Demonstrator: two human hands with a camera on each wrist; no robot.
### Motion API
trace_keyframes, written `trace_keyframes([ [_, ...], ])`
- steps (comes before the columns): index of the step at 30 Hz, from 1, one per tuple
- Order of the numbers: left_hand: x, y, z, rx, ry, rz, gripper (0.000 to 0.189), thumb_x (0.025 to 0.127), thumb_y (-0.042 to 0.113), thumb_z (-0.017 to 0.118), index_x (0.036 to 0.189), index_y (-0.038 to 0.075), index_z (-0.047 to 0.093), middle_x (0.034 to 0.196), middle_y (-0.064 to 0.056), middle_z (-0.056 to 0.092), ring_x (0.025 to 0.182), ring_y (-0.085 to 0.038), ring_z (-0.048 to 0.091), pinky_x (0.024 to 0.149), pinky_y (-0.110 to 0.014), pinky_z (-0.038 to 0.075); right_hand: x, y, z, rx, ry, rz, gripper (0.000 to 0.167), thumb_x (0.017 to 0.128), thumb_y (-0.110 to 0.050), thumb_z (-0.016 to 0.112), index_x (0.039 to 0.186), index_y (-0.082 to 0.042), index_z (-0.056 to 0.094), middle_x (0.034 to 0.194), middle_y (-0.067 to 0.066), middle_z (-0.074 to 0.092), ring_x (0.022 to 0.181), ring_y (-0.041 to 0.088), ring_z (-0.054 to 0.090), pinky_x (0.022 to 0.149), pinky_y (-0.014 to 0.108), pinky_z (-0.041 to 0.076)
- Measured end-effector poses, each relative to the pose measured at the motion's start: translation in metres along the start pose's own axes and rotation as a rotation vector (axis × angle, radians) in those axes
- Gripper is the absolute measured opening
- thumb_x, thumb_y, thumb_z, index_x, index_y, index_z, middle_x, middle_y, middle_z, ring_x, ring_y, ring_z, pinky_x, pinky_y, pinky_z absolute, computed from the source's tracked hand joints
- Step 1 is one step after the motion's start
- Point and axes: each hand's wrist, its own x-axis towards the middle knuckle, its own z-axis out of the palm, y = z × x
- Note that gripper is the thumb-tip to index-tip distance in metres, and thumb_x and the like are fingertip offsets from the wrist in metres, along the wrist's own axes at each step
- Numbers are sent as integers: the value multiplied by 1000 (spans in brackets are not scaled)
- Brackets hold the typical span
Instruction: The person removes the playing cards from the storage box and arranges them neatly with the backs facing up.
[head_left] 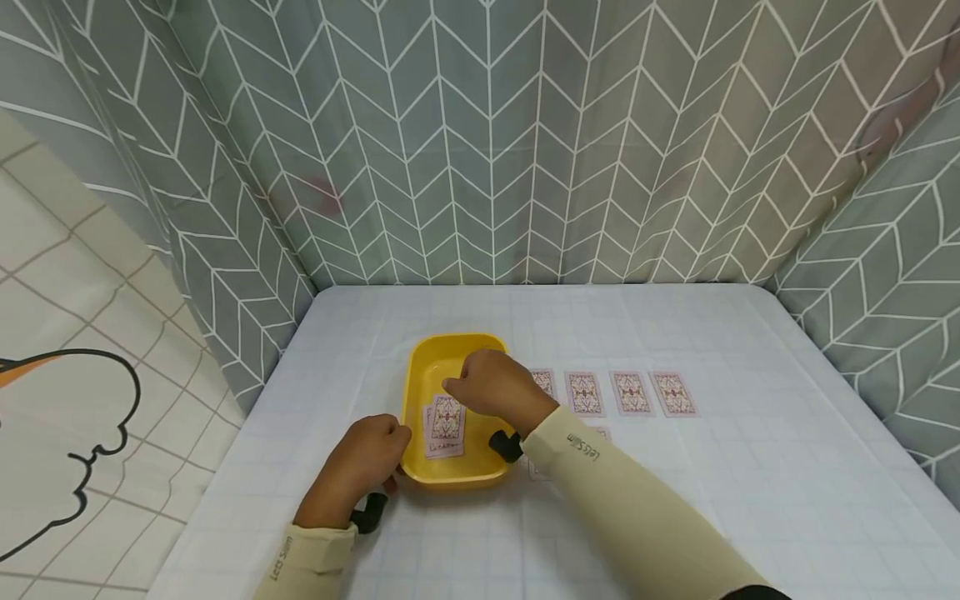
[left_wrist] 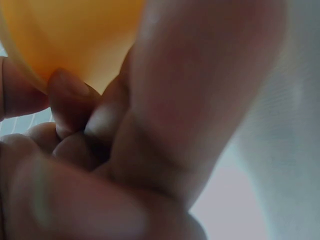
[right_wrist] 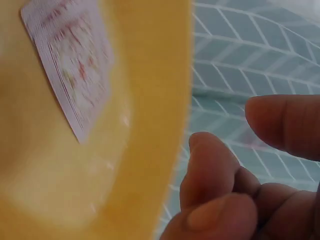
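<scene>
A yellow tray (head_left: 459, 482) stands on the white-covered table. Inside it lies a small stack of playing cards (head_left: 447, 421), pinkish with patterned backs, slightly fanned. My left hand (head_left: 365, 461) pinches the tray's left rim near its front corner; in the left wrist view, fingertips (left_wrist: 70, 90) press on the yellow edge. Over the right side of the tray hovers my right hand (head_left: 501, 387), its fingers loosely bent and holding nothing. In the right wrist view its thumb and fingers are apart, with the tray wall and a card (right_wrist: 77, 70) to their left.
Right of the tray, several patterned cards lie face down in a row, the rightmost card (head_left: 674, 394) farthest off. More cards are partly hidden under my right forearm. A grey chevron curtain (head_left: 517, 167) hangs behind the table and along its sides.
</scene>
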Motion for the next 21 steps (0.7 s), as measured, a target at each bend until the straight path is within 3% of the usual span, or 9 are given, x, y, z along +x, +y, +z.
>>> trace_keyframes([
  [3, -1, 0, 0, -5, -3, -1, 34, 108, 27, 43, 93, 5, 66, 77, -8, 66, 59, -25, 65, 58, -38, 50, 10, -4, 14, -46, -38, 38, 43, 100, -51, 68, 86, -10, 67, 72, 1, 50, 62, 18, 51, 58, 33, 39],
  [9, 0, -1, 1, -1, -4, -2, 34, 108, 27, 43, 92, 6, 65, 77, -8, 66, 59, -25, 65, 58, -38, 50, 19, -4, 32, -135, -35, 78, 45, 99, -55, 69, 86, -11, 69, 72, 2, 54, 64, 19, 55, 61, 35, 43],
  [16, 0, -2, 1, 1, 1, 0, 35, 108, 28, 43, 91, 6, 65, 76, -7, 66, 58, -25, 66, 58, -38, 50, 22, 0, 48, -269, 9, 11, 51, 94, -61, 72, 69, -17, 65, 65, -1, 57, 63, 19, 59, 68, 37, 49],
  [21, 0, 0, -1, 1, -4, 14, 36, 109, 28, 43, 93, 6, 66, 77, -7, 66, 58, -24, 66, 58, -37, 50, 22, -3, 57, -402, 22, -5, 55, 88, -70, 75, 70, -18, 68, 65, -3, 64, 66, 17, 61, 74, 40, 53],
])
